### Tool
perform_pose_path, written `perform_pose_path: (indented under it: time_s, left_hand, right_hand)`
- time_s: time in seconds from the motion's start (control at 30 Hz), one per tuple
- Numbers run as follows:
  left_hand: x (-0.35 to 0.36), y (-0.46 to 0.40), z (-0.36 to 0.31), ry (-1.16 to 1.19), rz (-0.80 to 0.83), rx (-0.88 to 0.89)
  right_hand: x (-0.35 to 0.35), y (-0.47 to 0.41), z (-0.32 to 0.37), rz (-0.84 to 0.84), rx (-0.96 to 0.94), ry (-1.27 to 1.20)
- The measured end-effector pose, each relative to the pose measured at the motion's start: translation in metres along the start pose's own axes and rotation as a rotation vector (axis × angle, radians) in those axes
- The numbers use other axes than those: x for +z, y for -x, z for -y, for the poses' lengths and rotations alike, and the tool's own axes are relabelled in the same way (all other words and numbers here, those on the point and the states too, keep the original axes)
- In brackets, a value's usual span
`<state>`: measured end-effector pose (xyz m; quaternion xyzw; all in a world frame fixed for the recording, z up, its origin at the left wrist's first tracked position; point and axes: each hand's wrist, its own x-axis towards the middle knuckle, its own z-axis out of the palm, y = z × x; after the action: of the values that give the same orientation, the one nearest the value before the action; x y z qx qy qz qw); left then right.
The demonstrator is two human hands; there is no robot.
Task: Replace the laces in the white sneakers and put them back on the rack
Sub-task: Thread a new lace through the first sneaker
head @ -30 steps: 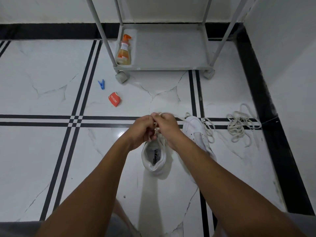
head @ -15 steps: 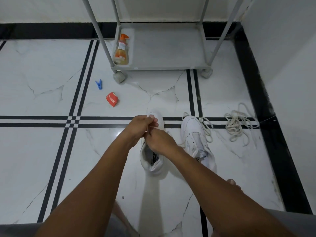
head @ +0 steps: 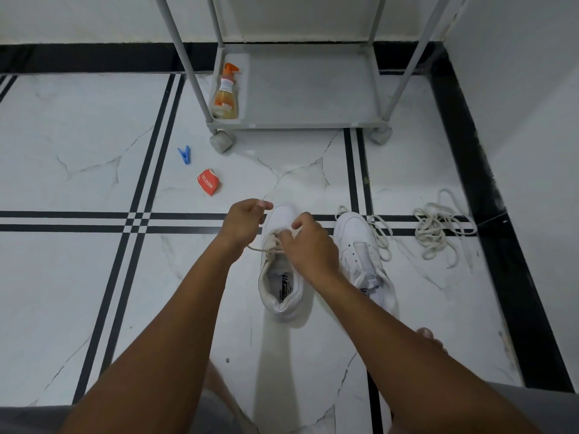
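Head view | left sneaker (head: 283, 277) straight ahead under both hands, long axis heel-near to toe-far | right hand (head: 308, 244) pinches lace (head: 260, 249) over eyelets, nearer | left hand (head: 242, 222) curled on lace end, pulling left | other sneaker (head: 360, 242) just right, loose laces (head: 438, 233) beyond | rack (head: 313, 98) well ahead

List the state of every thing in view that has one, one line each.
Left sneaker: upright on the floor, partly laced.
Right sneaker: on the floor, eyelets empty.
Lace: in the left sneaker, end pulled leftward.
Left hand: fingers curled, apparently pulling the lace.
Right hand: pinching at the eyelets.
Loose laces: tangled heap on the floor.
Spray bottle: upright on rack.
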<state>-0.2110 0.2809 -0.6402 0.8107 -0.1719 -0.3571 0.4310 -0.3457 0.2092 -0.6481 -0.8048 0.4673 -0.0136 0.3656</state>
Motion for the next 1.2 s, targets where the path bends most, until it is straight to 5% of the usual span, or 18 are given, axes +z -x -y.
perform_pose_path:
  time_s: [0.23, 0.37, 0.6, 1.2]
  left_hand:
    - [0.016, 0.001, 0.027, -0.306, 0.165, 0.120]
    - [0.032, 0.013, 0.047, -0.508, 0.096, 0.129]
    - [0.050, 0.031, 0.071, -0.609, -0.037, 0.218]
    - [0.073, 0.042, 0.071, -0.382, -0.149, 0.193]
  right_hand:
    - [0.003, -0.007, -0.030, 0.308, 0.071, 0.107]
    - [0.010, -0.010, -0.043, 0.256, 0.098, -0.073]
    - [-0.006, -0.017, -0.060, 0.423, 0.308, -0.562]
    - [-0.006, -0.022, -0.071, 0.486, 0.329, -0.681]
